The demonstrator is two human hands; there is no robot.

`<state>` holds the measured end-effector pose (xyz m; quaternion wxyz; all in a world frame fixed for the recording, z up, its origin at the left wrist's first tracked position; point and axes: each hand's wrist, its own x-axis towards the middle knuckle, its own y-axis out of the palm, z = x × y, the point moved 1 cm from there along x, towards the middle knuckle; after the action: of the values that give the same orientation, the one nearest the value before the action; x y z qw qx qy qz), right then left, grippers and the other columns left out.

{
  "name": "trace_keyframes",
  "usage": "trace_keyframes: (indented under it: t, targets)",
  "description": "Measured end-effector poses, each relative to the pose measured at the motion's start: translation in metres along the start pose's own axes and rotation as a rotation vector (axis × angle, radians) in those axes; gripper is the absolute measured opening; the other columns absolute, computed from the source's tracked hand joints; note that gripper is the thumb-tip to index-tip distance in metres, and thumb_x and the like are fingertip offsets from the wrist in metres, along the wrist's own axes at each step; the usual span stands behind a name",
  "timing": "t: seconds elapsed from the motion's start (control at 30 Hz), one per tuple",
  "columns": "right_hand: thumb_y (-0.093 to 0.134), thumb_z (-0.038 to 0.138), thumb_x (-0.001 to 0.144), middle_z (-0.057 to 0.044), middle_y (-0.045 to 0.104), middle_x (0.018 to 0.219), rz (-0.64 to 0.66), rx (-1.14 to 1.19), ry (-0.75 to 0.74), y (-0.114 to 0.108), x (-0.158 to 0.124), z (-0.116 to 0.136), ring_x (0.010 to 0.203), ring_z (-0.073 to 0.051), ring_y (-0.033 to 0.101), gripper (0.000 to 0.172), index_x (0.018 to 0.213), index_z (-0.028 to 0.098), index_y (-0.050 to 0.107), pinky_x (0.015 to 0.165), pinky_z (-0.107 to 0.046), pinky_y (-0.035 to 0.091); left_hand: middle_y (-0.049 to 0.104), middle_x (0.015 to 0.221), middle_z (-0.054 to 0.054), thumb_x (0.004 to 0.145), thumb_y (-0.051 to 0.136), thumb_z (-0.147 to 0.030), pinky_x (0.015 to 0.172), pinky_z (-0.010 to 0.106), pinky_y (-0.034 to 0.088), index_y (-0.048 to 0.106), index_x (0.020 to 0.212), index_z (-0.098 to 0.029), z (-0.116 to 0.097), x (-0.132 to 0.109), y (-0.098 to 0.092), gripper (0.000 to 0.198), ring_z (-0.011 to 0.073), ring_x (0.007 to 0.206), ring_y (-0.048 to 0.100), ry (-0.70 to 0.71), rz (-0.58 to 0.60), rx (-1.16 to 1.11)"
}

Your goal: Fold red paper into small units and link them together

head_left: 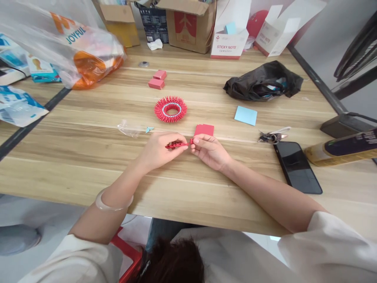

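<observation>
At a wooden table [88, 169], a clear plastic bag [70, 43] crowded the far left corner, while bare wood lay open between it and the near edge. The left hand [160, 151] pinched a folded red paper strip [176, 145] between thumb and fingertips, just above the tabletop near the middle; the right hand [210, 151] gripped the strip's right end, fingers pressed together and touching it. A red paper ring [171, 109] sat just beyond the hands, apart from them, with a stack of red sheets [204, 129] just behind the right fingers. Farther right lay a blue note pad [246, 115], a black bag [263, 82], keys [271, 136] and a dark phone [297, 167] near the right edge.
</observation>
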<state>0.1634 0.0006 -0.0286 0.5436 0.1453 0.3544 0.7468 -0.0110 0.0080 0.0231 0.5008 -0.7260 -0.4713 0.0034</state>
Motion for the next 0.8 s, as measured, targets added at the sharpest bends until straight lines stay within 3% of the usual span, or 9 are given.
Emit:
trace_keyframes:
  t: [0.27, 0.8]
  targets:
    - [0.081, 0.017, 0.062, 0.002, 0.071, 0.069, 0.026, 0.016, 0.017, 0.003, -0.0017, 0.0, 0.066, -0.007, 0.065, 0.013, 0.07, 0.017, 0.071, 0.07, -0.021, 0.052, 0.071, 0.072, 0.0, 0.078, 0.067, -0.02, 0.057, 0.022, 0.045, 0.067, 0.075, -0.017, 0.0005, 0.0016, -0.0058, 0.004, 0.0102, 0.059, 0.061, 0.009, -0.088, -0.013]
    - [0.081, 0.018, 0.062, 0.001, 0.071, 0.069, 0.079, -0.035, 0.008, 0.0037, -0.0024, 0.0013, 0.066, -0.007, 0.063, 0.01, 0.067, 0.019, 0.073, 0.069, -0.021, 0.051, 0.071, 0.074, 0.002, 0.081, 0.065, -0.023, 0.056, 0.021, 0.046, 0.069, 0.076, -0.017, 0.0022, 0.0016, -0.0073, 0.008, 0.0109, 0.063, 0.061, 0.027, -0.053, -0.084]
